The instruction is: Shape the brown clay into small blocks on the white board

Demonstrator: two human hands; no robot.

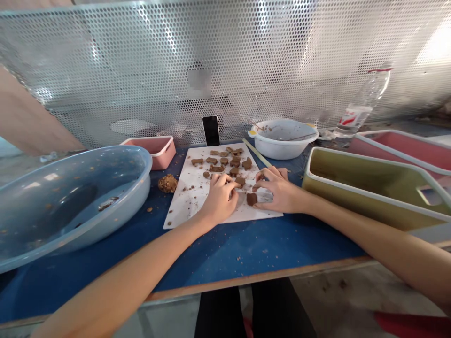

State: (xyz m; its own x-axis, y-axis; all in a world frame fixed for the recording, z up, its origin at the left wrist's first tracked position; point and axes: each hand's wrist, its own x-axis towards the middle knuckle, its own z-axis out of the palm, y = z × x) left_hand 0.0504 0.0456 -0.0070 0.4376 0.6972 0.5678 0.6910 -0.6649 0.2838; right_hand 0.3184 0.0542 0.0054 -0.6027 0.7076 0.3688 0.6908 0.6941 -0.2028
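Observation:
My left hand (221, 196) is over a white board (183, 206), its thumb and index finger closed at the edge of a small brown clay-like piece (240, 181). To its right, the thumb and index fingertip of my right hand (278, 190) curl around a darker brown block (251, 199) lying on the board. Beyond my hands lie several small shaped brown pieces (224, 160), some like little bones or figures. Crumbs are scattered on the board. A rough brown lump (167, 183) sits on the blue table just left of the board.
A large blue basin (141, 188) stands left, near a pink box (165, 157). A phone (211, 130) leans behind the board. Right are a pale stick (257, 152), white basin (282, 145), olive bin (359, 195), pink bin (405, 145) and bottle (362, 103).

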